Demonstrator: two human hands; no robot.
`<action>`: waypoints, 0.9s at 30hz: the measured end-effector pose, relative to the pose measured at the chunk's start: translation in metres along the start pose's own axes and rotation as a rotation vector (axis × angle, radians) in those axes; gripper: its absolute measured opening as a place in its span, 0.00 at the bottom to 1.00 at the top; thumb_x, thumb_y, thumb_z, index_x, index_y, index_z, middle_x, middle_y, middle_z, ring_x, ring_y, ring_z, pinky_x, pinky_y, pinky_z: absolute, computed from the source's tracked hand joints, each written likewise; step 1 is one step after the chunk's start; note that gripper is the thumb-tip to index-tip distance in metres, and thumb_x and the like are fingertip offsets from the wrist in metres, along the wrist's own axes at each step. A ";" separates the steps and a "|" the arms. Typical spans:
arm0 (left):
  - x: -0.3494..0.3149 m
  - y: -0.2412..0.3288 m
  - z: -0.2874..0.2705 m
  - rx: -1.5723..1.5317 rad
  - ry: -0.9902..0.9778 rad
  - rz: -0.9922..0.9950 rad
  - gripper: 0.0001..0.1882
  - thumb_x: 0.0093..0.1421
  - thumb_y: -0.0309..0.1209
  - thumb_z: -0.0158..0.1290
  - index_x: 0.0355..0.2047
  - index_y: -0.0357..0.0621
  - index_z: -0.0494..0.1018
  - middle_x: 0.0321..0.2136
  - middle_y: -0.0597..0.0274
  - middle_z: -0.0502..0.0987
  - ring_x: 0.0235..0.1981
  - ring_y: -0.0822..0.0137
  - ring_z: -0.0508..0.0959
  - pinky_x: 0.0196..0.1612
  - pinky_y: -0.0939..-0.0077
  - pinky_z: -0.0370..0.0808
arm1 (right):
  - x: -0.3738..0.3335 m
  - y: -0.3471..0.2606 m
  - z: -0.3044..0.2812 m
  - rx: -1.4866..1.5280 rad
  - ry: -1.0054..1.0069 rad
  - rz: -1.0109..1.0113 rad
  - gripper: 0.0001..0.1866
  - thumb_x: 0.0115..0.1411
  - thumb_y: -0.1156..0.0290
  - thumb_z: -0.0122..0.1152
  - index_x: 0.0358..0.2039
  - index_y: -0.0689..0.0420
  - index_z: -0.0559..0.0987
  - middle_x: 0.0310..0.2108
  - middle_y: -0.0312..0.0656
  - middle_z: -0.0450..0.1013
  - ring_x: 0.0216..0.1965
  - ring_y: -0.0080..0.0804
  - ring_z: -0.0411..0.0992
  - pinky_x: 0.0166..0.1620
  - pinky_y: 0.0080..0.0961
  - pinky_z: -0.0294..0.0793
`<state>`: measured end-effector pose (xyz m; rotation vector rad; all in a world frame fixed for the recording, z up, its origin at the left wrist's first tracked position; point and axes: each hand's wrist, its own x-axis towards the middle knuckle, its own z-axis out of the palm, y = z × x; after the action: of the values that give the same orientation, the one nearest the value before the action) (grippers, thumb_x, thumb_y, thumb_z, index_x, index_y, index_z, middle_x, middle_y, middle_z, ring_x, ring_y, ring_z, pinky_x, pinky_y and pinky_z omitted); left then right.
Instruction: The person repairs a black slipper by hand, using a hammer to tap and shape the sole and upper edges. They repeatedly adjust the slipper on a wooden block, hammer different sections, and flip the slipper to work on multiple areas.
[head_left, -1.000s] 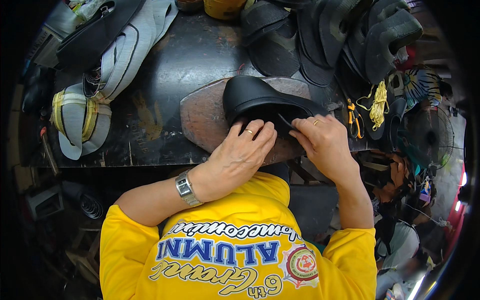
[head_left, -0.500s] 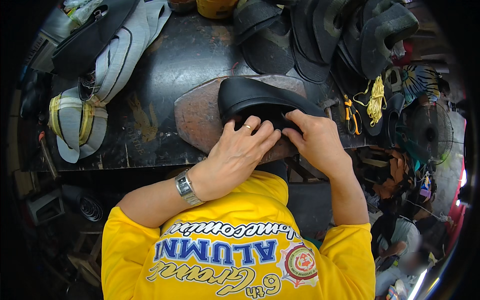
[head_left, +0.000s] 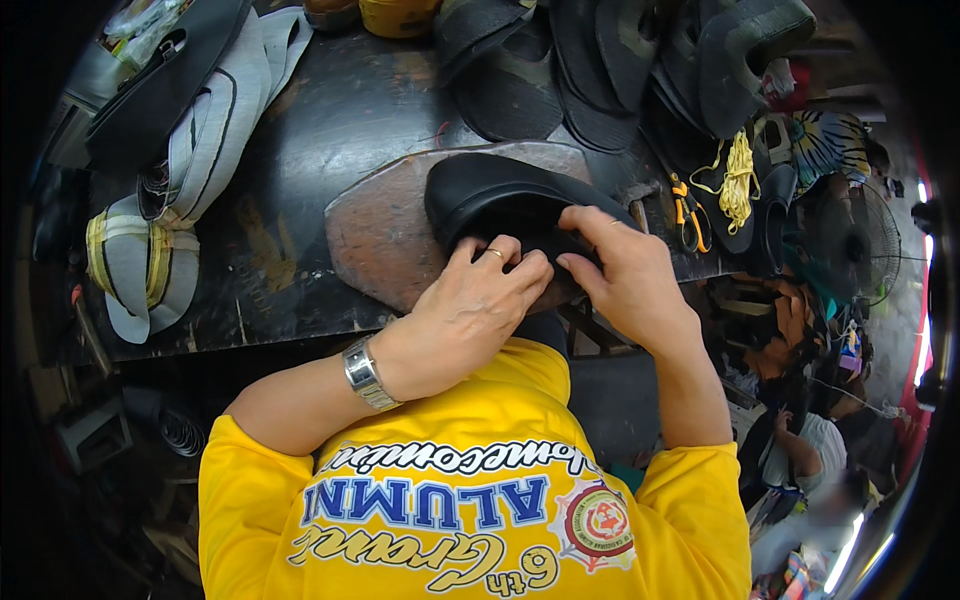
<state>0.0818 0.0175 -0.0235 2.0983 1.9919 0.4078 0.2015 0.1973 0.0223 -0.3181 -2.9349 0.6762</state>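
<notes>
A black shoe upper (head_left: pixel 515 180), smooth and rounded, lies on its side on a brown, many-sided board (head_left: pixel 375 240), its opening turned towards me. My left hand (head_left: pixel 470 310), with a ring and a wristwatch, has its fingers curled over the near edge of the upper, the tips hidden inside. At the right side of the opening, my right hand (head_left: pixel 630 275) grips the upper, thumb and forefinger a little apart with black material between them. The inside of the upper is dark, so details there cannot be made out.
Black curved shoe pieces (head_left: pixel 590 70) are piled at the back. Grey and black strips (head_left: pixel 205 130) and a yellow-banded piece (head_left: pixel 140 260) lie left. Orange-handled pliers (head_left: pixel 690 215) and yellow cord (head_left: pixel 738 185) lie right, near a fan (head_left: pixel 855 245). The dark table's (head_left: pixel 310 120) front edge is close.
My right forefinger has lifted slightly away from the thumb at the opening. The left hand keeps its hold. The whole view has shifted a little.
</notes>
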 end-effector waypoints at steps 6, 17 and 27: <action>0.005 -0.002 -0.001 -0.052 0.039 -0.008 0.30 0.59 0.20 0.53 0.64 0.42 0.69 0.55 0.56 0.70 0.59 0.57 0.68 0.59 0.54 0.69 | -0.031 0.037 -0.006 0.129 0.455 0.279 0.16 0.60 0.78 0.67 0.50 0.60 0.79 0.37 0.40 0.75 0.34 0.27 0.73 0.41 0.24 0.73; 0.004 -0.039 -0.051 -0.285 0.470 0.207 0.36 0.49 0.28 0.67 0.61 0.51 0.73 0.59 0.52 0.70 0.60 0.49 0.73 0.60 0.60 0.74 | -0.074 0.098 0.030 -0.166 0.292 0.457 0.24 0.60 0.71 0.68 0.57 0.56 0.77 0.41 0.50 0.74 0.43 0.51 0.75 0.47 0.39 0.75; -0.007 -0.071 -0.039 -0.393 0.457 -0.294 0.31 0.54 0.44 0.70 0.58 0.52 0.78 0.51 0.51 0.74 0.52 0.53 0.78 0.54 0.64 0.78 | -0.066 0.076 -0.019 0.564 0.518 0.595 0.25 0.71 0.72 0.57 0.67 0.56 0.71 0.30 0.39 0.73 0.24 0.20 0.68 0.28 0.17 0.68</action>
<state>0.0012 0.0136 -0.0119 1.5400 2.1782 1.1939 0.2823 0.2572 0.0018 -1.1121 -2.0406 1.2204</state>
